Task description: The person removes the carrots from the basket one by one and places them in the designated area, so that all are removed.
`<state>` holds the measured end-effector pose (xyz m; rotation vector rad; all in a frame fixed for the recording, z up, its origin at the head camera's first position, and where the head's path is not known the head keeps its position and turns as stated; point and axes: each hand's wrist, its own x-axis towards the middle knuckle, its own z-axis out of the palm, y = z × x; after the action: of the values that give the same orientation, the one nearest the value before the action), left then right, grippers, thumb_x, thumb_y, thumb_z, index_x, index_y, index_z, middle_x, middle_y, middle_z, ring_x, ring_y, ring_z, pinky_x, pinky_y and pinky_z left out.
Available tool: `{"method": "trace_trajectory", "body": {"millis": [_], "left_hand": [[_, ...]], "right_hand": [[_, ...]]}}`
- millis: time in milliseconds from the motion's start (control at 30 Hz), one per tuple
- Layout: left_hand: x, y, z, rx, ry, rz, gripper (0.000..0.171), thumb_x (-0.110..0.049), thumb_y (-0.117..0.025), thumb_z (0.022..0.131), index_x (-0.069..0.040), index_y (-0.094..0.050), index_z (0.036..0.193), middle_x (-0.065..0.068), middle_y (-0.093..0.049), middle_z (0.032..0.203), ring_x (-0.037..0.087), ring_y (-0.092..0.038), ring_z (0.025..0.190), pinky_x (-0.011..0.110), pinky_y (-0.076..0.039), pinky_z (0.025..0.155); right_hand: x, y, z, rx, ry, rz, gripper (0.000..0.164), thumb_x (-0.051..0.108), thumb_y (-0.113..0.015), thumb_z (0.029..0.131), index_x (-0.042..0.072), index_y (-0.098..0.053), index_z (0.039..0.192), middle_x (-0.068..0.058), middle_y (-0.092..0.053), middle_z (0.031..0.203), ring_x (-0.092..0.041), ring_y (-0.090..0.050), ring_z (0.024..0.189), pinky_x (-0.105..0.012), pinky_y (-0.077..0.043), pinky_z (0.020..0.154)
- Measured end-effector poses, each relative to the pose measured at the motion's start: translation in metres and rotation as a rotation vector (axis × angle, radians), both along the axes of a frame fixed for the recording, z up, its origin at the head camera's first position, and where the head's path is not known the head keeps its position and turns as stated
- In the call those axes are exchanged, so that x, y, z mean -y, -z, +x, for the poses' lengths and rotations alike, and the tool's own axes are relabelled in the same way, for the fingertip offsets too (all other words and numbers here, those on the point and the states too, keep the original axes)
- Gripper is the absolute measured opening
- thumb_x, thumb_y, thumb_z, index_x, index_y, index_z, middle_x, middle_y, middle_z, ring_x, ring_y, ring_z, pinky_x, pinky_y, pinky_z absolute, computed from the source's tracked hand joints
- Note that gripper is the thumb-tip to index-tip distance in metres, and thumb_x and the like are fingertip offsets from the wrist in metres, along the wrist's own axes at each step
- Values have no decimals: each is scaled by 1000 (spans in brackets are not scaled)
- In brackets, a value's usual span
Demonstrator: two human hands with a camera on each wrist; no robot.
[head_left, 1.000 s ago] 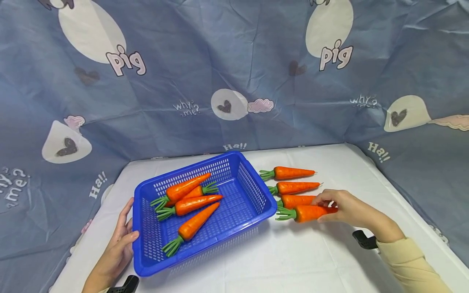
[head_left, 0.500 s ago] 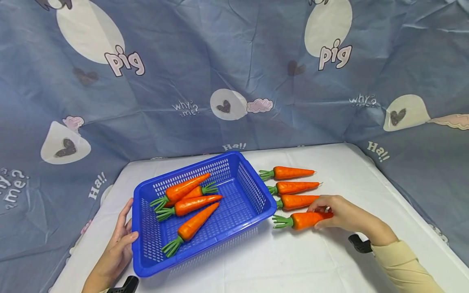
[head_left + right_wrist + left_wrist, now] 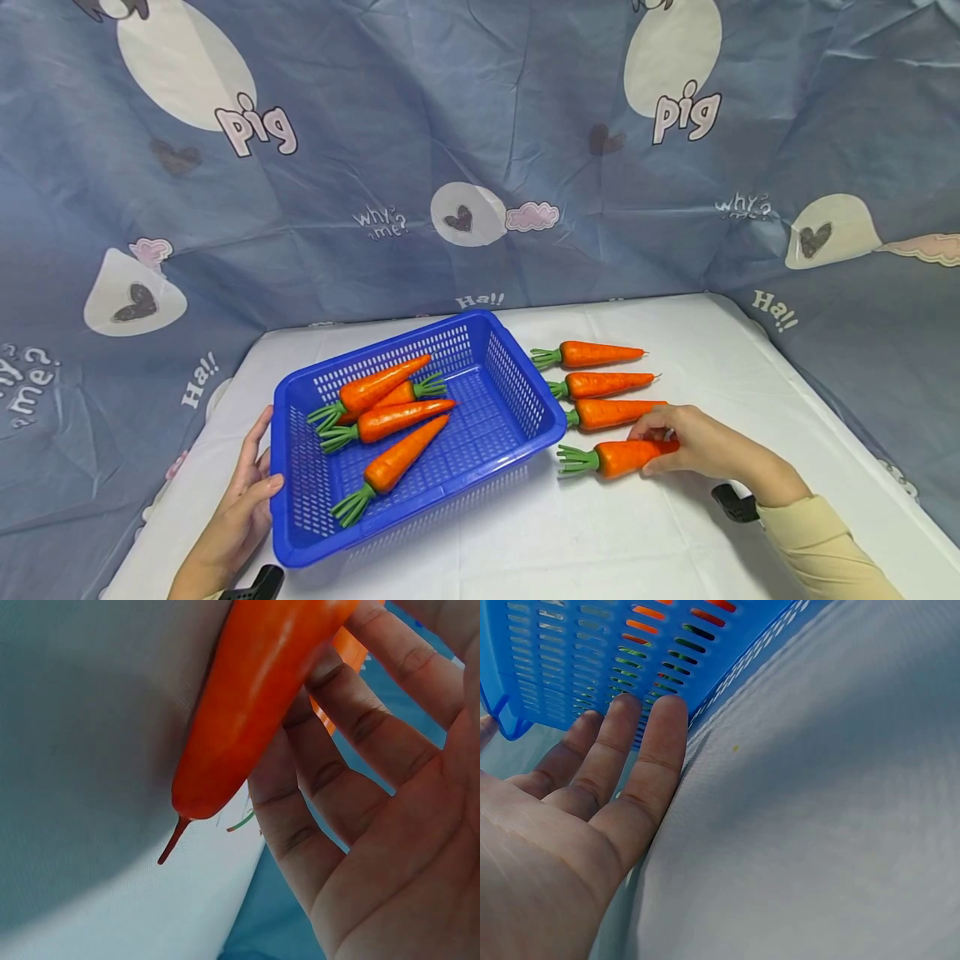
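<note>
My right hand [image 3: 701, 442] pinches the thin end of an orange carrot [image 3: 618, 459] with green stems, the nearest in a row right of the basket. In the right wrist view, the tapered end of this carrot [image 3: 247, 712] lies against the white cloth, beside the fingers. At the left end of the blue plastic basket [image 3: 487, 429], my left hand [image 3: 236, 508] rests its thumb on the rim. The left wrist view shows its nearly straight fingers [image 3: 656, 754] against the slotted outer wall. Several carrots [image 3: 405, 418] lie in the basket's left half.
Behind the held carrot lie three more in a row: a far carrot [image 3: 600, 354], a middle carrot [image 3: 609, 384] and a near carrot [image 3: 611, 413]. A white cloth [image 3: 585, 542] covers the table. A blue printed curtain [image 3: 480, 150] hangs around its back and sides.
My right hand has moved the nearest carrot toward the front and slightly left, down to the cloth, apart from the carrot behind it. The left hand and basket have stayed in place.
</note>
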<state>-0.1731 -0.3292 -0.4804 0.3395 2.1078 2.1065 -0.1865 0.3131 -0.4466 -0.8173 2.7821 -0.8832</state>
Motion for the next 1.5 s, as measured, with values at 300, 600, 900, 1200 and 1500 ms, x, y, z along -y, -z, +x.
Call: {"method": "trace_trajectory", "body": {"millis": [300, 600, 900, 1200, 1500], "left_hand": [[1, 1, 0, 7, -1, -1, 83, -15, -42, 108, -47, 3, 170, -16, -42, 157, 2, -62, 131, 30, -61, 98], [1, 1, 1, -2, -1, 11, 83, -14, -41, 108, -46, 2, 170, -15, -43, 157, 3, -62, 131, 31, -61, 97], [1, 2, 1, -9, -6, 10, 82, -14, -41, 107, -45, 1, 171, -15, -44, 156, 4, -63, 130, 31, -62, 96], [0, 0, 1, 6, -15, 5, 83, -15, -43, 108, -46, 2, 170, -15, -44, 155, 3, -63, 129, 31, -62, 96], [-1, -1, 0, 30, -42, -24, 83, -17, -44, 108, -48, 1, 170, -17, -44, 154, 1, -63, 128, 29, -61, 95]], "right_hand": [[3, -1, 1, 28, 28, -9, 39, 33, -95, 80, 17, -77, 111, 9, -74, 108, -1, -58, 91, -27, -53, 81], [3, -3, 0, 26, 19, -7, 37, 33, -94, 81, 19, -77, 111, 10, -74, 108, 0, -59, 92, -27, -55, 84], [4, -6, 1, 6, 12, -12, 38, 33, -95, 81, 19, -76, 110, 10, -74, 109, -1, -59, 94, -26, -54, 85], [4, -7, 1, 18, 32, -6, 38, 34, -96, 80, 21, -76, 109, 11, -75, 109, -1, -62, 95, -26, -55, 87], [5, -14, 1, 23, 30, 9, 41, 37, -94, 80, 20, -76, 113, 12, -75, 111, -10, -71, 106, -35, -59, 97]]}}
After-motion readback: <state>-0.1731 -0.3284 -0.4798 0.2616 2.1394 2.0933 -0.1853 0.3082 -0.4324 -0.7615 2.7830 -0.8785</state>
